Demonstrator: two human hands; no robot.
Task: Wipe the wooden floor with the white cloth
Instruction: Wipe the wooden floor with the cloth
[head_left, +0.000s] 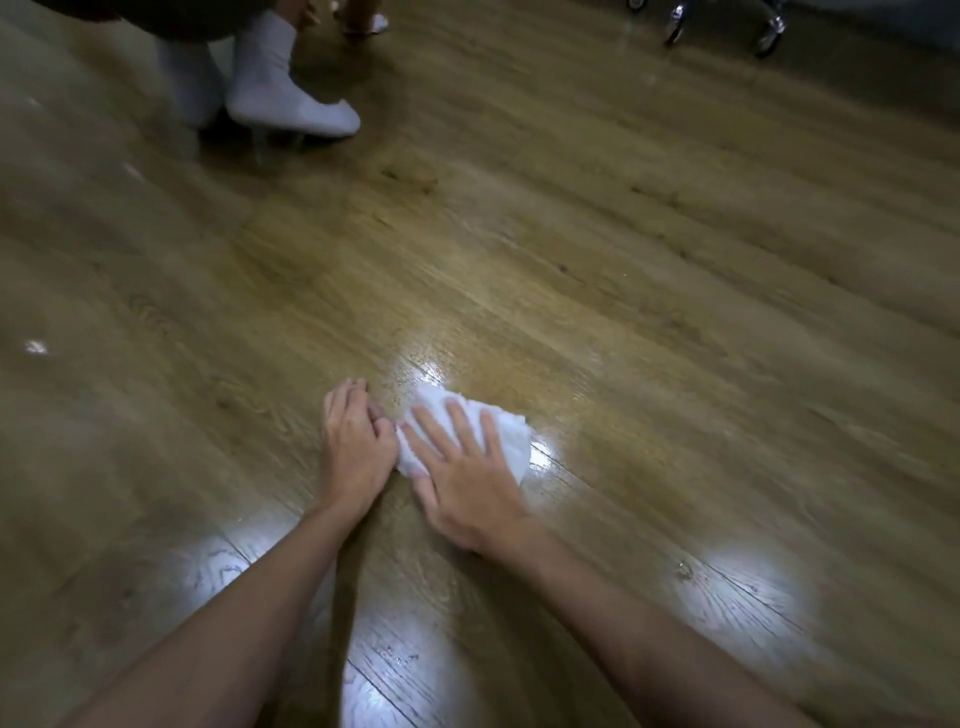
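A bunched white cloth (506, 434) lies on the wooden floor (623, 270) in the lower middle of the view. My right hand (467, 478) lies flat on top of the cloth with its fingers spread, pressing it down. My left hand (353, 441) rests on the floor just left of the cloth, and its thumb and fingertips pinch the cloth's left edge. The floor around the cloth looks glossy and shows bright reflections.
Another person's feet in white socks (291, 98) stand at the upper left, with a further foot (366, 21) behind. Metal chair or cart legs with casters (727, 23) are at the top right. Small white specks (35, 347) lie on the floor at the left.
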